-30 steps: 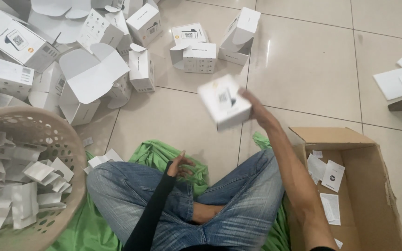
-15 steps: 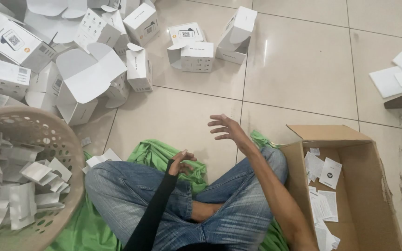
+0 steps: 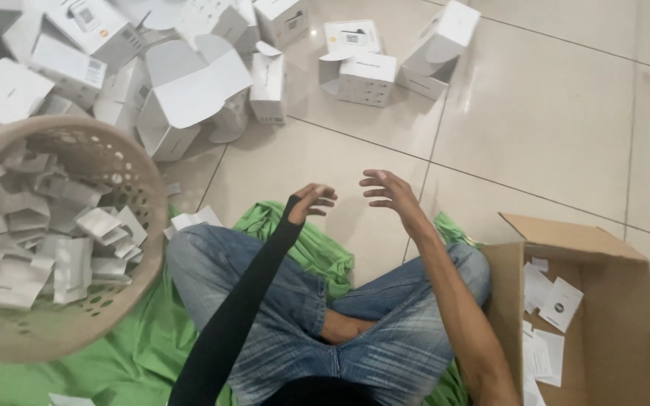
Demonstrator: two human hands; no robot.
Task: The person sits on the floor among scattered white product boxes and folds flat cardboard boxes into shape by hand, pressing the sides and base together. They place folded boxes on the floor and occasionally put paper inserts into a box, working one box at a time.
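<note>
Both hands raised above your crossed knees: right hand (image 3: 391, 189) spread, fingers curled, empty; left hand (image 3: 311, 200), black-sleeved, loosely open, empty. Nearest white box (image 3: 367, 78) lay far, well apart.

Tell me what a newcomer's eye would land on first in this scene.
First, the two empty hands raised over the crossed legs at centre: the left hand, in a black sleeve, and the bare right hand, both open. Next, the heap of white cartons scattered on the tiled floor at upper left. Then the beige basket of white card inserts at left, and the brown cardboard box holding paper slips at right.
</note>
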